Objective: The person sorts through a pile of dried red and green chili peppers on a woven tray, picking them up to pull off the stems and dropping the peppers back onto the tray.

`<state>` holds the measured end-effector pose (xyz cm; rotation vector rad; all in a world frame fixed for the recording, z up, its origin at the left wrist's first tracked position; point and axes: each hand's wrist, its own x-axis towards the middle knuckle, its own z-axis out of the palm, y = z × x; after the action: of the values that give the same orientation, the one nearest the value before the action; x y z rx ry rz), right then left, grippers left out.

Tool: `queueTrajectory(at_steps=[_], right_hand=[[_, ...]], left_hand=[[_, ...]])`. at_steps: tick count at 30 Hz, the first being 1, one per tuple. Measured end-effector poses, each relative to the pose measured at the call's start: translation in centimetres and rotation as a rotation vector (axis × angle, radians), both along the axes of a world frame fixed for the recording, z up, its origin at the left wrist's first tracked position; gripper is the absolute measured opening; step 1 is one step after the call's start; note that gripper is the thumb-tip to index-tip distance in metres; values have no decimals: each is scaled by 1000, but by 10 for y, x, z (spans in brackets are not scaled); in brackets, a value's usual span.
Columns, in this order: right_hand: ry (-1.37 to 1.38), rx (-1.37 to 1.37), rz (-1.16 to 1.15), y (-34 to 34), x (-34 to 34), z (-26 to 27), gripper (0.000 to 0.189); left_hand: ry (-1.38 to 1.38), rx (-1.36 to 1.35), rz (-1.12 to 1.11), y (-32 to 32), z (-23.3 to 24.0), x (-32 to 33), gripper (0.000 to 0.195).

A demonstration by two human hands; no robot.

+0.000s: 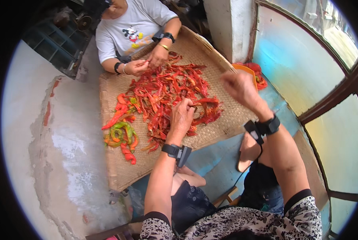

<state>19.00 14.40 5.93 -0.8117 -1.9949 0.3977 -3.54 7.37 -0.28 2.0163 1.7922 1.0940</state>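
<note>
A broad heap of dried red chili peppers (167, 87) lies on a woven tray (230, 120). At the near side of the heap, my left hand (182, 115) has its fingers closed on a chili pepper (198, 104). My right hand (239, 87) is blurred above the tray's right rim, beside an orange container (248, 70); its fingers look curled, and whether they hold anything cannot be told. Fresher green and orange peppers (122, 134) and a twisted red pepper (128, 154) lie at the left of the tray.
Across the tray, another person (137, 30) in a white T-shirt has both hands over the heap's far edge. Red peppers in a net bag (258, 75) lie behind the orange container. A plaster wall (70, 135) stands left, framed window panes (299, 57) right.
</note>
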Motion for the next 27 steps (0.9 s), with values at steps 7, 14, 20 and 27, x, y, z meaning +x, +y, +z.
queueTrajectory(at_steps=[7, 14, 20, 27], right_hand=[[-332, -153, 180, -32, -49, -34, 19], [-202, -211, 247, -43, -74, -21, 22], [-145, -226, 274, -40, -80, -23, 20], [-100, -403, 363, -37, -74, -11, 23]], left_hand=[[-521, -28, 133, -16, 7, 9, 13], [-888, -89, -46, -26, 8, 1, 14], [-974, -114, -88, -26, 11, -4, 16], [-919, -140, -90, -33, 22, -3, 18]])
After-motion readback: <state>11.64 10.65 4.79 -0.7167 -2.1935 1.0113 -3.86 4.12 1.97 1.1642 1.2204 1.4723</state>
